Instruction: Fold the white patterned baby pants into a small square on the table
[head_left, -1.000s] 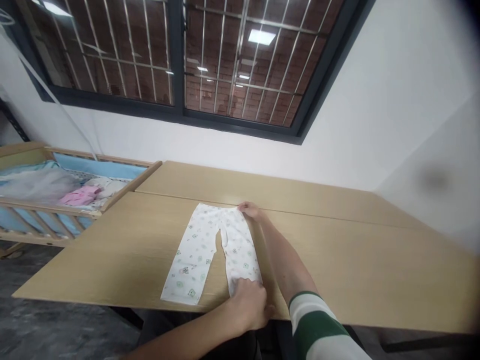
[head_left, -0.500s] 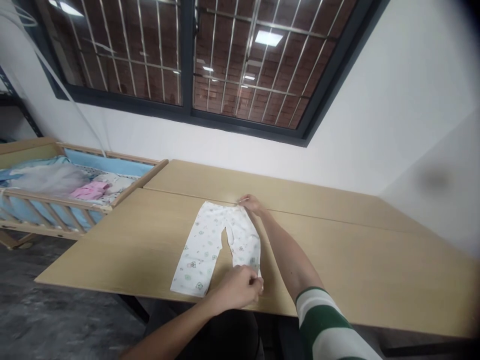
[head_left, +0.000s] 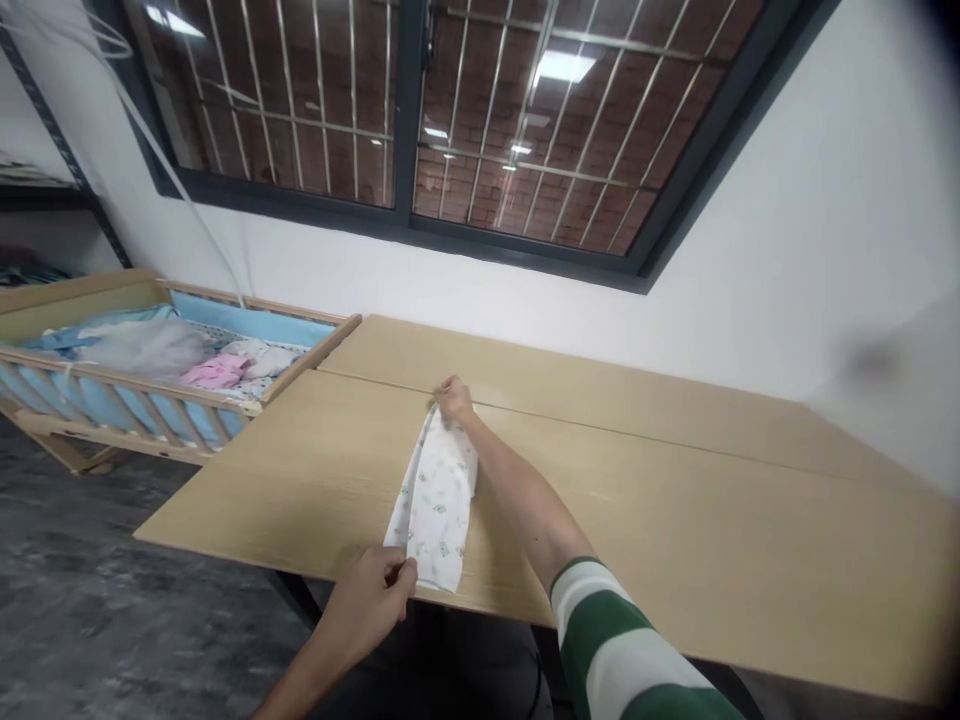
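A pair of white baby pants (head_left: 441, 500) with small green prints lies on the wooden table, doubled lengthwise so one leg covers most of the other. My right hand (head_left: 454, 402) is closed on the waistband at the far end. At the near end, my left hand (head_left: 375, 585) pinches the leg hem by the table's front edge. A strip of the lower leg shows along the left side of the upper one.
The wooden table (head_left: 637, 520) has a seam running across it. To the left stands a wooden crib (head_left: 300, 375) with blue lining, holding a pink cloth (head_left: 217, 370) and other fabrics. A barred window (head_left: 517, 130) is behind.
The pants were spread flat with both legs apart; now the right leg lies folded over the left. Both hands have moved left with the fabric, and the view has shifted slightly.
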